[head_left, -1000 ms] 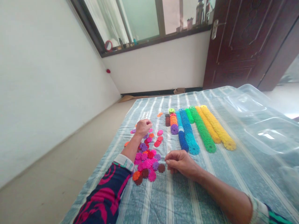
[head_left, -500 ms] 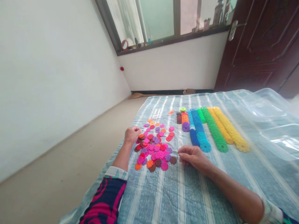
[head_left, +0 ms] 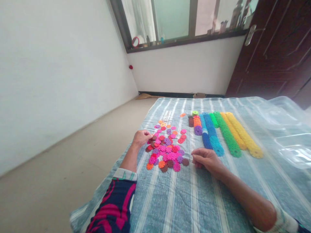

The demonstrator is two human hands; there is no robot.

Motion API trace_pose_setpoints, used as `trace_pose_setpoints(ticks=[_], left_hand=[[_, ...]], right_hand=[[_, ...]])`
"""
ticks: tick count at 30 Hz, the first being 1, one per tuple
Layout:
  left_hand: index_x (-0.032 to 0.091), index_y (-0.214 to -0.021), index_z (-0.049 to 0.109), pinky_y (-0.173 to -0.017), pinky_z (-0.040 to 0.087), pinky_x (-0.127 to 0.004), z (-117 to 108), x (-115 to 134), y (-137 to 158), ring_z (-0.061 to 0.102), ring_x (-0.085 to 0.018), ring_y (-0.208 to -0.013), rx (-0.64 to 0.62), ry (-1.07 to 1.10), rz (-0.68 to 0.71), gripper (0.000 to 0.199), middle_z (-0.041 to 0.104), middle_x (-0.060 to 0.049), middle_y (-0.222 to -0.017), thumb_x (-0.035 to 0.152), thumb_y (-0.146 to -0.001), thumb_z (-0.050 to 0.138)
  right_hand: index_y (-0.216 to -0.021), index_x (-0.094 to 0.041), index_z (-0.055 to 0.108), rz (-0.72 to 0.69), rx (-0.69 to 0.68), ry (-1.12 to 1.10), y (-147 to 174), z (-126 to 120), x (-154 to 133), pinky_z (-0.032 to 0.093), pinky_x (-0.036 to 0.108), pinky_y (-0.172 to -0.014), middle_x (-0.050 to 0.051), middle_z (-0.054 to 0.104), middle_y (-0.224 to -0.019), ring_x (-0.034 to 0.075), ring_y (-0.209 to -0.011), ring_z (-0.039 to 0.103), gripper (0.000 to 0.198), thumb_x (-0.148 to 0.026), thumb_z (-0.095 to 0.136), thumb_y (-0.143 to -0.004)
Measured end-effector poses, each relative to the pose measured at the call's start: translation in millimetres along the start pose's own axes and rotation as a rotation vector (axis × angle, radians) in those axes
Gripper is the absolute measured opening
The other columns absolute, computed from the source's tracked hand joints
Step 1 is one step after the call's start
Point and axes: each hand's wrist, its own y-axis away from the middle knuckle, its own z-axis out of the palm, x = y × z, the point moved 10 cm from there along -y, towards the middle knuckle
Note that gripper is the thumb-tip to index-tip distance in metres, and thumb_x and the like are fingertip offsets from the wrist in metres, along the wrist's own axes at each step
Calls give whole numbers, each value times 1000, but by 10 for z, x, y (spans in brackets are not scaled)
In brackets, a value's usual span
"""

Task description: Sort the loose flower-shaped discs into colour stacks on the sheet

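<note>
A loose pile of notched plastic discs (head_left: 168,149) in pink, red, purple, orange and brown lies on the striped cloth. My left hand (head_left: 142,138) is at the pile's left edge, thumb and forefinger pinched together by a brown disc (head_left: 154,137); whether they grip it cannot be made out. To the right of the pile, my right hand (head_left: 204,159) rests low over the cloth with curled fingers and the thumb against the forefinger. Anything inside that pinch is hidden. Close to its fingertips lies another brown disc (head_left: 185,162).
Discs lie in overlapping rows by colour: a blue row (head_left: 212,132), a green row (head_left: 227,134), yellow rows (head_left: 245,136) and a short orange and purple row (head_left: 197,124). Clear plastic boxes (head_left: 282,111) stand at the right. The cloth's edge (head_left: 114,166) drops off at left.
The view has shifted, so the bed and both hands appear farther right. An orange disc beside my left fingertips is no longer seen there; a brown one shows instead. My right hand keeps its pose.
</note>
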Motion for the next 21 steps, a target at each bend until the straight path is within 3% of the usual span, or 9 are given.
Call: trace_pose_setpoints(ticks=[6,14,21], left_hand=[[15,-57,63,-52,41,-28,129,-50,19,55,-15,-50,-107,82,-53,18,60,-1,-50,31,-55,73],[15,-74,68,-50,43,-22,209,-76,-4,55,-12,-53,-59,100,-50,22,60,3,-60,25,-54,70],[21,-87,76,-72,50,-25,192,194,12,63,-16,-74,-81,-51,113,34,69,0,-81,20,-54,68]], right_hand=[[-86,-18,69,-4,19,17,11,-21,-3,48,29,-54,2,66,-66,16,-57,60,42,-58,69,-72],[-85,-20,68,-12,27,36,26,-17,-40,47,28,-53,1,66,-66,16,-56,60,40,-58,68,-72],[-86,-20,68,-18,14,40,9,-3,-38,47,28,-54,1,66,-66,15,-57,60,40,-57,67,-73]])
